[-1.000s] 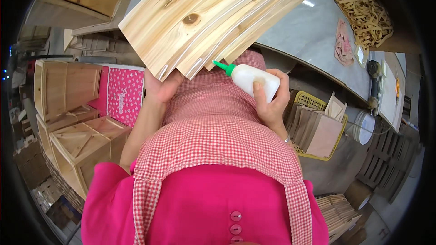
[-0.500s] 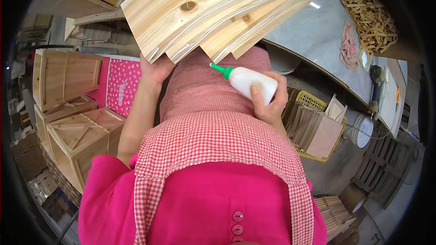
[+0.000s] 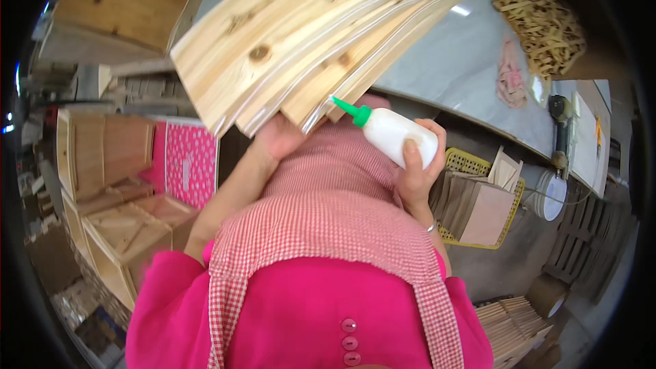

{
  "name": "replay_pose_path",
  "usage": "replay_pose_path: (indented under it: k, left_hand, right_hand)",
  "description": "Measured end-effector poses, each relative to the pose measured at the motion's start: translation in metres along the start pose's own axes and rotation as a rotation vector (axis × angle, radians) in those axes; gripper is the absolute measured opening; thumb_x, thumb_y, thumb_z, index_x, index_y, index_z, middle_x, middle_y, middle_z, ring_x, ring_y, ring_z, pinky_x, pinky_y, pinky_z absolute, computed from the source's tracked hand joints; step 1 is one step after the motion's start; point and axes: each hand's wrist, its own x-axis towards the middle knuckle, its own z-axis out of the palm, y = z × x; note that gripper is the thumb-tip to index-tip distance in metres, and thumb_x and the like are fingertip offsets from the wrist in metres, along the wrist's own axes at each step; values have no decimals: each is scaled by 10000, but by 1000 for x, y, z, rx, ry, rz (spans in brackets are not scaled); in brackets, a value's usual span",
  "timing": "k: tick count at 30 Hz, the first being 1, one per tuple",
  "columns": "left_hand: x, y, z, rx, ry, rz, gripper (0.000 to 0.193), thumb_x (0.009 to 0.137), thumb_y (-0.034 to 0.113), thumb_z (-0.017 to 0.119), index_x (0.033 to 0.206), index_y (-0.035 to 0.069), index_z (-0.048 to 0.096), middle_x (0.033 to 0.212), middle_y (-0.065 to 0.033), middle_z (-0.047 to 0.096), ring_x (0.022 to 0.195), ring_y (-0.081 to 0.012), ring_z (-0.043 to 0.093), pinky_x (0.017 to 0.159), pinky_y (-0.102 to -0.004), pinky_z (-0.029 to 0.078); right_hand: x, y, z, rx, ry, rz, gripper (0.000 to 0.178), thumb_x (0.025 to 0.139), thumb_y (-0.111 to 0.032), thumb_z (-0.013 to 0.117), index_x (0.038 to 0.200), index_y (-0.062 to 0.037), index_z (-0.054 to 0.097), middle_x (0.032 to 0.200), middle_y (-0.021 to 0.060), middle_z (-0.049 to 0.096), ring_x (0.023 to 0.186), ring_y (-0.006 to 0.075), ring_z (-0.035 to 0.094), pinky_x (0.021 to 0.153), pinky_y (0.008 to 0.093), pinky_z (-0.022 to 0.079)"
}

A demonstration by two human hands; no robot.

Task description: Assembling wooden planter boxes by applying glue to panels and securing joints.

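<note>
A stack of thin wooden boards (image 3: 273, 41), fanned out in steps, reaches over the near edge of the grey table. Shiny whitish beads of glue run along their stepped edges. My left hand (image 3: 279, 137) holds the stack from below at its near end; the boards hide its fingers. In my right hand (image 3: 420, 164) is a white squeeze bottle (image 3: 393, 133) with a green nozzle, my thumb pressed against its side. The nozzle tip points up and left, close to the near end of the lowest steps.
The grey table (image 3: 437, 75) bears a pink cloth (image 3: 510, 75) and a box of curled wooden strips (image 3: 540, 27). Wooden crates (image 3: 123, 232) stand at left beside a pink patterned panel (image 3: 191, 164). At right are a yellow basket (image 3: 509, 232) of boards and a white bucket (image 3: 550, 195).
My left hand has slid rightward under the near end of the boards. The boards sit lower and further left in view. The bottle has moved slightly right and down.
</note>
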Motion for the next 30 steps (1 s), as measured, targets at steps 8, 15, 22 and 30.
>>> replay_pose_path:
  k: [8, 15, 22, 30]
  left_hand:
    - [-3, -22, 27, 188, 185, 150, 677, 998, 575, 380, 1484, 105, 407, 1518, -135, 436, 1397, -341, 410, 1148, -540, 357]
    - [-11, -12, 36, 124, -3, 110, 701, 989, 577, 397, 1470, 68, 415, 1474, -158, 481, 1347, -353, 470, 1119, -554, 391]
    - [-16, -10, 29, 58, 75, 78, 697, 999, 560, 405, 1476, 51, 400, 1463, -175, 488, 1337, -360, 486, 1108, -549, 407]
    - [-17, -5, 18, 87, 132, 129, 692, 988, 579, 403, 1466, 79, 423, 1459, -151, 499, 1360, -348, 460, 1106, -585, 393]
  right_hand:
    - [119, -25, -59, 47, 471, -94, 420, 941, -315, 654, 1218, -38, 503, 1000, 87, 600, 720, 138, 594, 497, 234, 470]
    - [247, -9, -90, -119, 592, -96, 501, 908, -343, 715, 1200, 13, 517, 1033, 114, 615, 752, 158, 616, 513, 256, 487]
    - [312, 14, -99, -455, 650, -137, 537, 838, -376, 746, 1132, 38, 567, 1075, 242, 664, 947, 364, 662, 854, 429, 514]
    - [290, 1, -101, -545, 536, -167, 467, 821, -348, 754, 1059, 30, 619, 984, 220, 696, 938, 342, 674, 850, 413, 513]
